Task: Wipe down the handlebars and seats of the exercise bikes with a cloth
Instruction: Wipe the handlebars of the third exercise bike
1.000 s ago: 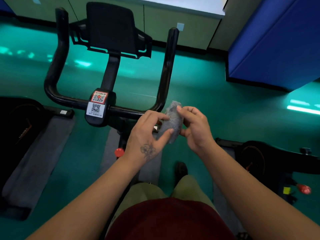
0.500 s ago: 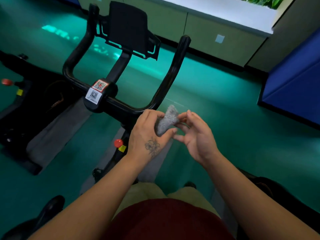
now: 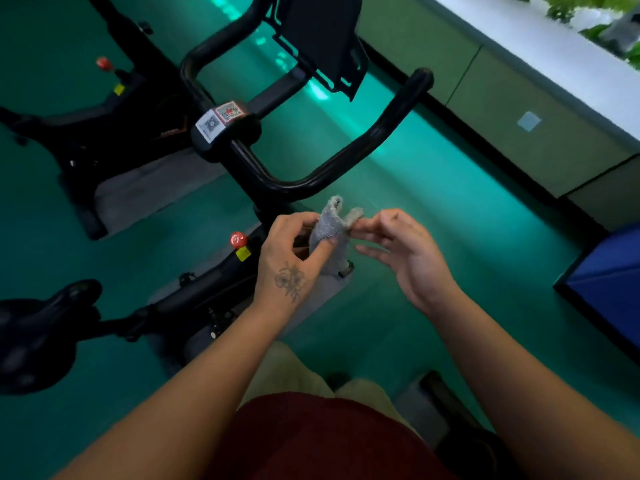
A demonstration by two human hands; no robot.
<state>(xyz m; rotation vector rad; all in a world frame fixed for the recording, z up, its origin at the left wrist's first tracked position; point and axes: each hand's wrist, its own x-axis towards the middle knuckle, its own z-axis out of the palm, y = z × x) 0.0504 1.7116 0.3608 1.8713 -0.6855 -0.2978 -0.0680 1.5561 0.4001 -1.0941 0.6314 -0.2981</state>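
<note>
Cloth (image 3: 331, 227), grey and crumpled, is hanging between both hands just below the near bend of the black handlebars (image 3: 311, 181), without touching them. The left hand (image 3: 289, 252), marked with a flower tattoo on its back, is gripping the cloth's main bunch, thumb pressing across the front and fingers curling behind. The right hand (image 3: 403, 245) is pinching a small upper corner of the cloth between thumb and forefinger, while its remaining fingers are spreading loosely underneath. The handlebars are curving up on both sides around a central clamp bearing a QR sticker (image 3: 218, 120), and a dark console panel (image 3: 322, 36) is standing behind them. A black seat (image 3: 38, 332) is showing at the lower left, well apart from the hands. A red knob (image 3: 238, 240) is sitting on the bike frame just left of the left hand. A second bike (image 3: 104, 116) is standing on the green floor (image 3: 450, 271) at the upper left.
</note>
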